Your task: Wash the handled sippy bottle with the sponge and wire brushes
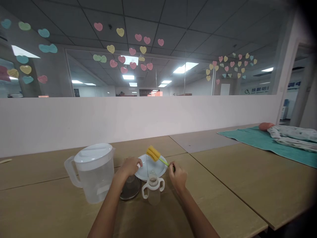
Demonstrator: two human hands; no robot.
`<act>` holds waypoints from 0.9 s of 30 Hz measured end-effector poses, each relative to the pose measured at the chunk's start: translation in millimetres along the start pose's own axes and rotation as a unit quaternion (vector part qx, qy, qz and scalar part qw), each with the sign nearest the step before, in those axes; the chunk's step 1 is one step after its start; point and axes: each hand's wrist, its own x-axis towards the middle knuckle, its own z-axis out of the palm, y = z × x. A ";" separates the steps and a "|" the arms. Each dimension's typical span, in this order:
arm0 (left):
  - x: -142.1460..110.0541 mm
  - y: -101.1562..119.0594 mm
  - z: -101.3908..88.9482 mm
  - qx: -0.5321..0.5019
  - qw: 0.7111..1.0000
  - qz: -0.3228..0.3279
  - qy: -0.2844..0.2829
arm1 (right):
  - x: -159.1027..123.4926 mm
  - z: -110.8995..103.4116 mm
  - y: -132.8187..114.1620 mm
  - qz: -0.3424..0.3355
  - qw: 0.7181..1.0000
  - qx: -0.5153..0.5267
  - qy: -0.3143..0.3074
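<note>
My right hand is closed around the green handle of a bottle brush, whose yellow sponge head is raised over a white plate. My left hand is closed at the plate's left edge; a small white piece shows at its fingertips, too hidden to name. Between my hands stands a clear baby bottle, upright and without a lid, with two white side handles. A clear nipple-like piece shows just behind the bottle's mouth. Under my left hand lies a dark round dish, partly covered.
A clear lidded pitcher stands left of my left forearm. At the far right, a teal cloth lies under folded patterned fabric and an orange-pink round object. A low white wall with glass above borders the wooden tables.
</note>
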 end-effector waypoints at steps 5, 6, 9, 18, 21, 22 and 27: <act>10.2 31.0 21.0 0.045 0.988 0.030 0.144 | 0.4 0.1 -0.2 0.004 1.000 0.003 -0.001; 13.7 35.6 28.6 0.048 0.986 0.027 0.157 | 0.7 -0.1 -0.3 0.003 1.000 0.004 -0.001; 23.9 43.8 51.1 0.033 0.990 0.020 0.133 | 1.6 -1.2 -0.7 -0.002 1.000 0.003 0.003; 33.2 30.9 42.7 -0.055 0.993 -0.032 0.100 | 2.3 -1.0 -0.5 0.018 1.000 -0.005 0.009; 29.8 20.1 21.7 -0.221 0.970 -0.003 0.095 | 2.0 0.3 -0.2 0.013 1.000 -0.011 0.018; 27.7 17.2 15.4 -0.294 0.952 0.021 0.089 | 1.9 0.7 -0.3 0.011 1.000 -0.014 0.022; 12.3 10.2 -9.2 -0.461 0.880 0.046 0.099 | 2.1 2.7 0.7 0.035 0.998 -0.044 0.032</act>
